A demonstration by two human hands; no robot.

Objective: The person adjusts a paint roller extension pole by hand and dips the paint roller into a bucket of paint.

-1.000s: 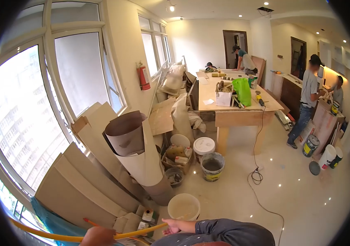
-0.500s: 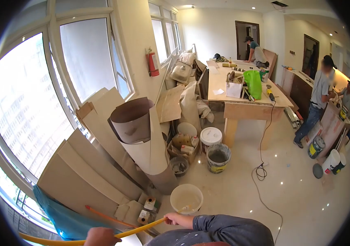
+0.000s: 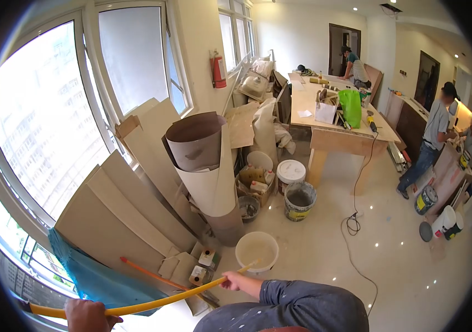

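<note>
Since the earlier frames the left hand [image 3: 85, 316] has moved away from the right hand [image 3: 236, 281], so the two now stand farther apart on the yellow hose [image 3: 164, 301]. The left fingers are wrapped tight around it and the right fingers close on it nearer its far end, which reaches over the near rim of a white bucket [image 3: 257, 237] with something pale inside, liquid or residue I cannot tell. Left of that bucket stand two small cans [image 3: 200, 275] with labels too small to read. Beyond are a grey basin [image 3: 249, 218] of dark contents, a cardboard box [image 3: 269, 195] holding white bottles [image 3: 258, 187], a lidded white pail [image 3: 291, 169] and a smeared grey bucket [image 3: 300, 213] with a yellow label, its print illegible. On the desk [image 3: 302, 99] farther back, a white box [image 3: 325, 114] holds jumbled items beside a green bag [image 3: 350, 108].
</note>
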